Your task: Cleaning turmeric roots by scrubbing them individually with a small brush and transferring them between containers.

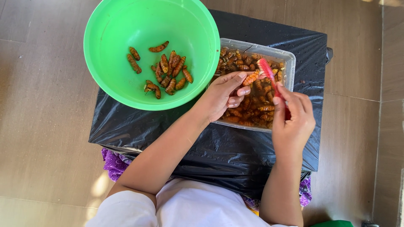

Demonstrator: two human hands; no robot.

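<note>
White-sleeved shoulders (185,208) at the bottom edge, nearest the camera, forearms reaching up over a black sheet (235,147) spread across the lap. Landmark: clear tub (289,63), rectangular, resting on the sheet. Left hand (221,96), at the tub's left rim, closed in a fingertip pinch on one grub (251,78). Right hand (293,120), at the tub's near right corner, closed in a fist round a red brush (269,75), bristle head laid against the held grub, above the tub's middle. Grub: short, plump, ringed in segments, orange-brown with darker bands, glossy as if wet; about half of it shows beyond the fingers. Tub contents: a dense heap of like grubs. Green bowl (109,38), round, just left of the tub and overlapping its left rim, holding a small loose cluster of grubs (166,71) near its middle. Risks, as judged: a slick, soft body held in so light a pinch could slip out under brush pressure and drop back into the heap or onto the sheet; too firm a stroke or squeeze could split the skin; the bowl, riding on the tub's edge and the soft sheet, could tip if nudged by the left forearm.
</note>
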